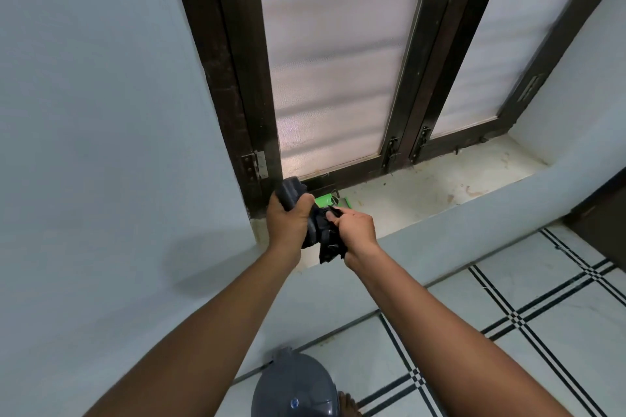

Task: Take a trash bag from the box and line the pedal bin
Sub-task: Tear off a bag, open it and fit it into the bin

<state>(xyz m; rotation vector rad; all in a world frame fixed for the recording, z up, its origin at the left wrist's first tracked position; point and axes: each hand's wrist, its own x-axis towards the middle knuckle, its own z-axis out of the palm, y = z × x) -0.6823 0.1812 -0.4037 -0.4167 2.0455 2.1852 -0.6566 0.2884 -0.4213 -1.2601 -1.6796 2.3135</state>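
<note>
A pale stone window sill [423, 193], stained in places, runs below a dark wooden window frame [237, 78] with frosted, mesh-covered panes [335, 54]; small latches sit at the foot of the middle frame members. Light blue-grey walls [101, 112] close in on the left and below the sill, and the floor [542, 332] is pale tile crossed by thin black lines with checkered crossings. Over the left end of the sill, both arms reach forward. The left hand [288, 218] grips a dark grey roll of trash bags [294, 191], its fingers curled round the roll; the roll's long axis runs from the upper left, where its end sticks out above the hand toward the frame's corner, down to the right toward the other hand. The right hand [355, 225] pinches the loose black bag [330, 244] coming off the roll, thumb and fingers closed narrow on the plastic, which hangs crumpled between the two wrists, just above the sill's front edge. Just behind the hands a green box [326, 201] lies on the sill, near the frame, mostly hidden. At the bottom edge the grey domed lid of the pedal bin [294, 389] stands on the floor by the wall, with toes of a bare foot [346, 403] just beside it.
</note>
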